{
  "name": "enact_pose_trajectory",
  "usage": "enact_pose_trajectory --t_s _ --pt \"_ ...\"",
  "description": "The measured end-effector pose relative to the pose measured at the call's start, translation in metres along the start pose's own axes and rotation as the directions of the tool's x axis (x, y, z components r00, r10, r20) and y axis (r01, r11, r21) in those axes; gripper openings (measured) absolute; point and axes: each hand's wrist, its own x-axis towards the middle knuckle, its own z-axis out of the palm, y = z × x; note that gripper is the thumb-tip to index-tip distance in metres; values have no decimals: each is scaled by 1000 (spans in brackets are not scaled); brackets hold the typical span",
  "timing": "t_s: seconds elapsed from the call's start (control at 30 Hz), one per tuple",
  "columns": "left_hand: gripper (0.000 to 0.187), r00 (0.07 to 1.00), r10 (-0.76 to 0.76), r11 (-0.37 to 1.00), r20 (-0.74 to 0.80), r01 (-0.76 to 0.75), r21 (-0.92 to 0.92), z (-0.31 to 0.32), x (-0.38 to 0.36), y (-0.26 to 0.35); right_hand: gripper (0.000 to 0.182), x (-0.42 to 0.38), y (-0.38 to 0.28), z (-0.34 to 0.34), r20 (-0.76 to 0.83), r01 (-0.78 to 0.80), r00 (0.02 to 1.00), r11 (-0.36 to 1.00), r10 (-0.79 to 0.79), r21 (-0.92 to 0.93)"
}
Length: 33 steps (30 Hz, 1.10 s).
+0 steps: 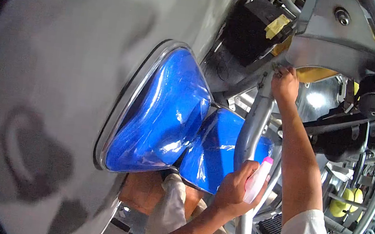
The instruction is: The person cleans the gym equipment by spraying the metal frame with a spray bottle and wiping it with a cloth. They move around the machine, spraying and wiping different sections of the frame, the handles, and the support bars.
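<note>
Hands at work inside vehicle frame. Left hand (235, 188) wraps fingers (242, 171) round small white bottle (257, 180) with pink cap, held low beside grey steel tube (253, 125), ready at reach. Right hand (285, 84) raised, fingers pressed to bracket joint atop tube; anything pinched, cannot tell. Glossy blue film-wrapped lamp covers (159, 118) bulge from smooth grey body panel (61, 78)
</note>
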Motion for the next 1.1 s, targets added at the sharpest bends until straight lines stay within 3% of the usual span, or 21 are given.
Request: enact_pose_trajectory --t_s 0.07,0.37,0.4,0.53,0.67,0.77,0.8,0.93,1.03,1.1 --pt "28 1000 -14 1000 -15 15 14 -3 0 0 27 -6 -21 -18 72 12 997 996 -6 -86" --pt "27 1000 -20 999 -1 20 -37 16 14 -8 27 6 1 -25 156 47 987 999 -46 -7" --pt "27 1000 -14 999 20 15 -33 20 16 -10 31 7 1 -25 204 79 977 996 -66 -52" --pt "28 998 21 999 66 -23 28 25 18 -23 37 6 20 -18 109 247 962 968 -251 53" --pt "30 994 -58 996 93 52 66 23 22 -19 38 -1 5 -15 26 30 999 996 -32 78" --pt "30 994 -59 996 96 51 76 26 22 -25 36 0 12 -10 -27 98 995 989 -95 114" --pt "30 996 -52 996 77 47 73 27 22 -24 30 6 31 1 -56 231 973 955 -224 185" --pt "31 997 -43 998 71 40 49 24 21 -23 21 8 46 -24 70 287 936 862 -346 417" --pt "30 996 -67 996 54 64 55 18 23 -20 23 9 31 -23 27 321 941 915 -338 246" --pt "29 998 -49 995 25 46 89 16 22 -18 25 11 12 -27 122 152 981 988 -154 26"
